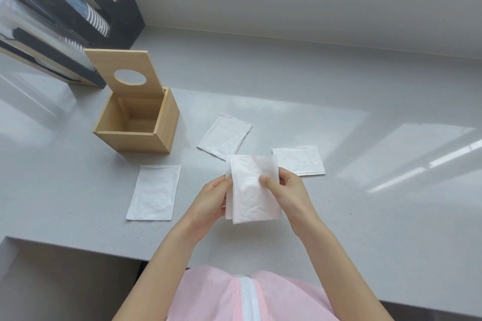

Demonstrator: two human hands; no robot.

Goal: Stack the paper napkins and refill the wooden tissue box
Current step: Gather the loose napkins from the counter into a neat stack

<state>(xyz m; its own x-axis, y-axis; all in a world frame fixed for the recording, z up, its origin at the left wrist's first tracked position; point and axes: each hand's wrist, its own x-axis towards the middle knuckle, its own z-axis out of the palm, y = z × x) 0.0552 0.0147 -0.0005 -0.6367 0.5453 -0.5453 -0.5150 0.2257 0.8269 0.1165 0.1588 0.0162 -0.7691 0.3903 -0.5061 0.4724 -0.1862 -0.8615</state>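
Note:
Both hands hold a small stack of white paper napkins [251, 190] above the grey counter. My left hand [212, 199] grips its left edge, and my right hand [285, 190] pinches its right side with the thumb on top. Three more napkins lie flat on the counter: one at the left [154, 193], one behind the stack [224, 135], one to the right [300, 160]. The wooden tissue box [135, 125] stands open and empty at the back left, its lid [125, 70] with a round hole tilted up.
A black rack [65, 15] holding stacked cups stands at the far left against the wall. The counter's front edge [78, 246] runs across the lower left, close to my pink clothing [234, 294].

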